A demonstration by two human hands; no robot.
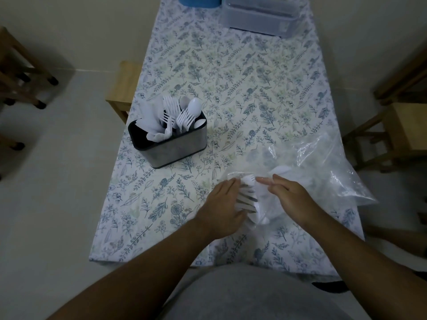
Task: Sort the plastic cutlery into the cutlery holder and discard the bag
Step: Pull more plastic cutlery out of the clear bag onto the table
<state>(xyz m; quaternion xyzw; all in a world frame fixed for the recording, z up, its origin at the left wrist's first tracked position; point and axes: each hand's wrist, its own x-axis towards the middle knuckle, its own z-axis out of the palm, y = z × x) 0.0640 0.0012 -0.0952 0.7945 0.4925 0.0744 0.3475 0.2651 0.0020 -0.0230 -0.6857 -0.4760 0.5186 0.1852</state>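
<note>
Hands meet over the near edge of a table (pixel 231 65) covered in a leaf-print cloth, seen from the head camera. The left hand (pixel 221 204) lies with fingers nearly straight against a small bundle of white plastic forks (pixel 247 199), which sits between the two hands; whether its thumb closes round the bundle cannot be told. The right hand (pixel 291 199), just right of the forks, has its fingers extended and relaxed, resting on the clear plastic bag (pixel 323 162), which spreads crumpled away to the right and beyond that hand with more white cutlery dimly visible inside. Up and to the left of both hands, well apart from them, stands the cutlery holder (pixel 171 144), a dark-rimmed metal box already filled with upright white forks and spoons. Far beyond the hands, at the table's far end, sits a clear lidded container (pixel 258 17).
</note>
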